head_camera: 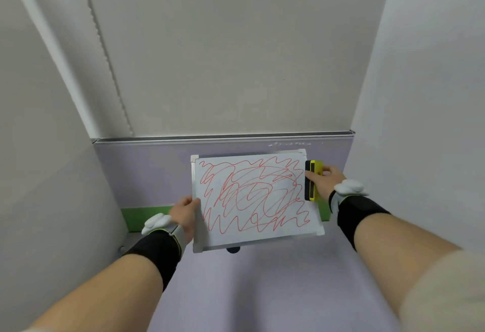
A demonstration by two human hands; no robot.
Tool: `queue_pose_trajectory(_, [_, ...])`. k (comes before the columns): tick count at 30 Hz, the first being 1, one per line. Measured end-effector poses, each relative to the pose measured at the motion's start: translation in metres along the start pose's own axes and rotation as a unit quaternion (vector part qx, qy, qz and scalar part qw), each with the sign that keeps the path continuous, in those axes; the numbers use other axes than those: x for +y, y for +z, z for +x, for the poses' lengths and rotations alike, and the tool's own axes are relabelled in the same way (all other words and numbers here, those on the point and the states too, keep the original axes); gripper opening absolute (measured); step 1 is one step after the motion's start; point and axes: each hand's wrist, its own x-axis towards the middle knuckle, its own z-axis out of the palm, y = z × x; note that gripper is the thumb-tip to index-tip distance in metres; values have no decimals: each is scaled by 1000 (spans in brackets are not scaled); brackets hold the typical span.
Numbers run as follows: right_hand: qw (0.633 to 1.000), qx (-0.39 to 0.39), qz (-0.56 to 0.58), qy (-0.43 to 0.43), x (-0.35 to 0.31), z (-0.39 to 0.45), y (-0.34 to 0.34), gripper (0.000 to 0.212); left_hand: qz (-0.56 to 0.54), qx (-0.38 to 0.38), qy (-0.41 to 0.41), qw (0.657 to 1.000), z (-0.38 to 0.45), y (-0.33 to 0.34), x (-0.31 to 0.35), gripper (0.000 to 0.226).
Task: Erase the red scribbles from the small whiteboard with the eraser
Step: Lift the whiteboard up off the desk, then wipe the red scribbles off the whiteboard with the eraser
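Gripping the small whiteboard (256,197) at its left edge, the left hand (185,213) has its thumb lying over the front of the frame near the lower left corner, with the other fingers curled out of sight behind the board. The right hand (324,180) is closed around a yellow eraser (312,180), thumb on the near side and fingers wrapped over the far side. The eraser stands on end, long side running up and down, with its dark pad facing the board and sitting right at the board's right edge; whether the pad actually touches the frame cannot be told.

The whiteboard is held up above a pale purple desk (262,292), tilted so its face looks toward the camera, its upper edge close to the purple partition (144,169) at the back of the desk. It has a thin silvery frame with pale plastic corners. Red scribbles (252,195) cover nearly the whole white surface: zigzags along the top and bottom, and overlapping loops through the middle. No wiped patch shows anywhere on it.

Each wrist carries a black band (359,211) with a white lumpy piece on top, one on the left and one on the right. A small dark round thing (233,249) peeks out under the board's lower edge; what it is cannot be told.

Counted: one whiteboard, one eraser, two hands, two wrist bands.
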Motion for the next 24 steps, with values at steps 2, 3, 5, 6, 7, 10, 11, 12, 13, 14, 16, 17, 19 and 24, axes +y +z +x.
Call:
queue_pose_trajectory(2, [998,-1,5,-64,-32,0,4,62,13,-2,11,1000,-1,6,10,11])
queue_pose_trajectory(3, [995,-5,-7,-95,-48,-1,8,59,20,-2,20,1000,-1,9,14,10])
queue_pose_trajectory(5, [985,1,-78,-155,-76,-3,20,52,33,-6,32,999,-2,13,19,9])
queue_pose_trajectory(6, [977,6,-128,-172,-89,-5,28,50,37,-8,37,999,-3,15,21,9])
queue_pose_trajectory(7, [968,6,-172,-181,-101,-8,37,50,41,-10,42,998,-3,17,23,10])
queue_pose_trajectory(10, [945,-23,-251,-211,-126,-26,66,61,41,-15,45,998,-4,23,24,12])
queue_pose_trajectory(11, [935,-36,-264,-232,-130,-33,75,65,35,-17,43,998,-5,25,24,13])
queue_pose_trajectory(12, [925,-49,-274,-257,-132,-40,83,68,29,-20,45,998,-7,27,24,14])
queue_pose_trajectory(13, [916,-60,-277,-283,-133,-46,90,69,28,-22,48,998,-7,29,24,15])
queue_pose_trajectory(14, [909,-71,-272,-308,-133,-51,96,67,26,-22,51,998,-8,31,25,15])
queue_pose_trajectory(16, [894,-83,-268,-350,-131,-58,107,60,21,-23,59,998,-9,33,27,15])
queue_pose_trajectory(17, [886,-78,-276,-365,-130,-61,110,56,19,-24,64,997,-11,34,28,14])
queue_pose_trajectory(19, [876,-62,-290,-381,-128,-62,116,53,18,-24,76,997,-14,37,31,13])
queue_pose_trajectory(24, [854,-73,-279,-432,-121,-63,124,57,38,-26,79,996,-10,34,40,16])
